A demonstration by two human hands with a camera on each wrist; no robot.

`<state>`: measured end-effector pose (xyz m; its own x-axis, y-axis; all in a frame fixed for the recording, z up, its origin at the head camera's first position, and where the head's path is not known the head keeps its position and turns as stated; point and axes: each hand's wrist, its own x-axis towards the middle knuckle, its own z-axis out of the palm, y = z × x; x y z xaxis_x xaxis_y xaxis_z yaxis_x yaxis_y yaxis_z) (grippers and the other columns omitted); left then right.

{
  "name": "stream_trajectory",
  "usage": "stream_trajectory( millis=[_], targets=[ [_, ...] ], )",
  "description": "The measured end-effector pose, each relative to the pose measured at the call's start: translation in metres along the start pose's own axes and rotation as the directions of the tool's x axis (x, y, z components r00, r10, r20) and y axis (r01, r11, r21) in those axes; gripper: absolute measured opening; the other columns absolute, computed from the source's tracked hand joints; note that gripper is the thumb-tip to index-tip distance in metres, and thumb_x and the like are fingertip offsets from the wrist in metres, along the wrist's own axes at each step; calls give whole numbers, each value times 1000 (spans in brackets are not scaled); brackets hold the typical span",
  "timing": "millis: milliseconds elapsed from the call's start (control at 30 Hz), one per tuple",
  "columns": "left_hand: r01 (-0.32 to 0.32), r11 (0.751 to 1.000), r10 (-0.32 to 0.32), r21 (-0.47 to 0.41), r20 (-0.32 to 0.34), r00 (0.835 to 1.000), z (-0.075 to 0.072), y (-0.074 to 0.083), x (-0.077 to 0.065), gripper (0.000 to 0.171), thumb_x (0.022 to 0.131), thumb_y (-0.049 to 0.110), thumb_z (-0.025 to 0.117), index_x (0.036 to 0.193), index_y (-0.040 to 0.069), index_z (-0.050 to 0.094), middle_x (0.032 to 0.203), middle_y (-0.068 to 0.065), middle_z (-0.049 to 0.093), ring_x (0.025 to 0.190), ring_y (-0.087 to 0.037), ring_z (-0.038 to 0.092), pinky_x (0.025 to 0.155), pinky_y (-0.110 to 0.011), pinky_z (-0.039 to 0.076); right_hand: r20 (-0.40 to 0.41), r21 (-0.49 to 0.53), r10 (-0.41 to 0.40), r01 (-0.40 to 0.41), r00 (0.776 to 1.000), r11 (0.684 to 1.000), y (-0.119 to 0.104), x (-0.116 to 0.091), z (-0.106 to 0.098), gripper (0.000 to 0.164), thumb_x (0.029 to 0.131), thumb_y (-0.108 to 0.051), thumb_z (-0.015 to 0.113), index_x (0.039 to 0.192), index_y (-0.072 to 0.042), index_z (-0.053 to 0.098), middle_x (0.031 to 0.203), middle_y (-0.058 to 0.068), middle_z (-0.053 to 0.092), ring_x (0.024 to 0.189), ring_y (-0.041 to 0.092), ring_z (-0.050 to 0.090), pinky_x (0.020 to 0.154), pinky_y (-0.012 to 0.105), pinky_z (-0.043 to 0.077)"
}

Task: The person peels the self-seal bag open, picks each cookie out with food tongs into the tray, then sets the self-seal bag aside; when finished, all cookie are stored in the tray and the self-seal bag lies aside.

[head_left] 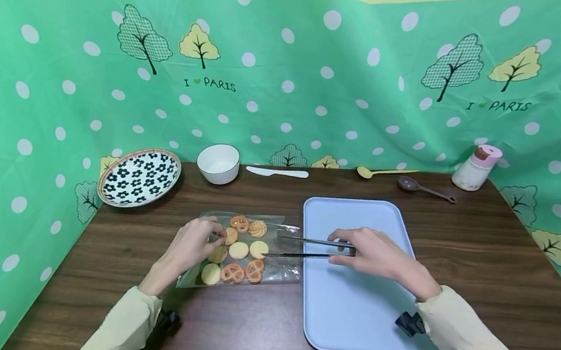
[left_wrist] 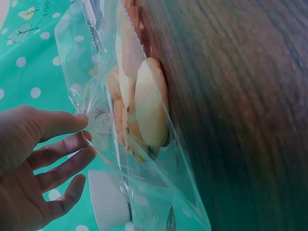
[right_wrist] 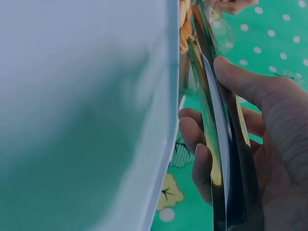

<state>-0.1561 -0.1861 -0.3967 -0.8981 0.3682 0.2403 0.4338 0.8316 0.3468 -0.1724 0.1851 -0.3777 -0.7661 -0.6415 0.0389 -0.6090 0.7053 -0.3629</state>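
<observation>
A clear plastic bag (head_left: 283, 269) lies flat on the table with several cookies in it, among them round pale cookies (head_left: 239, 250) and pretzel-shaped cookies (head_left: 232, 273). My left hand (head_left: 190, 248) pinches the bag's film at its left side between thumb and fingertip; in the left wrist view, the film (left_wrist: 86, 103) is drawn up at that pinch. My right hand (head_left: 377, 255) holds metal tongs (head_left: 312, 240), with thumb on one arm and fingers on the other. The tongs' arms stand apart, tips pointing left over the bag's right part. Whether the tips touch a cookie I cannot tell.
A blue tray (head_left: 348, 313) lies under my right hand, beside the bag. Along the back stand a flower-patterned plate (head_left: 139, 177), a white bowl (head_left: 218, 164), a white knife (head_left: 278, 172), a yellow spoon (head_left: 365, 172), a brown spoon (head_left: 409, 184) and a pink-capped jar (head_left: 476, 168).
</observation>
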Motion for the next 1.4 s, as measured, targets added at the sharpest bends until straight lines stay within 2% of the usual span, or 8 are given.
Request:
stream_trajectory(
  millis=[333, 767, 1133, 1267, 1400],
  targets=[
    [-21, 1000, 21, -1, 28, 999, -2, 0, 3, 3, 81, 8, 72, 80, 6, 73, 80, 3, 62, 75, -18, 63, 61, -33, 50, 37, 24, -10, 9, 999, 1000, -7, 12, 7, 34, 82, -37, 71, 107, -15, 66, 73, -15, 57, 54, 1, 44, 53, 25, 39],
    [-35, 999, 35, -9, 13, 999, -3, -2, 2, 6, 78, 5, 74, 77, 11, 73, 77, 5, 62, 72, -17, 63, 60, -32, 50, 36, 22, 20, -21, 999, 1000, -14, 15, 8, 32, 83, -34, 72, 108, -14, 66, 78, -10, 61, 55, 3, 46, 51, 26, 39],
    [-17, 999, 18, -27, 23, 1000, -7, -2, 2, 5, 79, 6, 73, 78, 11, 73, 77, 5, 62, 72, -17, 63, 60, -33, 50, 29, -13, -25, 26, 999, 1000, -15, 20, 9, 36, 82, -36, 72, 108, -12, 67, 85, -5, 65, 62, 5, 49, 57, 29, 43],
    [-28, 999, 29, -28, 15, 999, -7, -2, 2, 3, 80, 7, 73, 77, 9, 73, 77, 5, 62, 73, -16, 63, 61, -33, 50, 43, -41, -56, 58, 997, 997, -13, 21, 11, 39, 83, -36, 71, 110, -9, 69, 93, -1, 68, 68, 6, 53, 63, 33, 47],
    [-44, 999, 44, -29, 5, 999, -7, -4, 3, 4, 80, 5, 72, 77, 9, 73, 76, 6, 62, 72, -14, 63, 60, -33, 50, 40, -66, -95, 97, 995, 993, -10, 20, 12, 36, 84, -34, 70, 108, -9, 69, 90, -1, 68, 66, 5, 53, 61, 32, 48]
  ],
)
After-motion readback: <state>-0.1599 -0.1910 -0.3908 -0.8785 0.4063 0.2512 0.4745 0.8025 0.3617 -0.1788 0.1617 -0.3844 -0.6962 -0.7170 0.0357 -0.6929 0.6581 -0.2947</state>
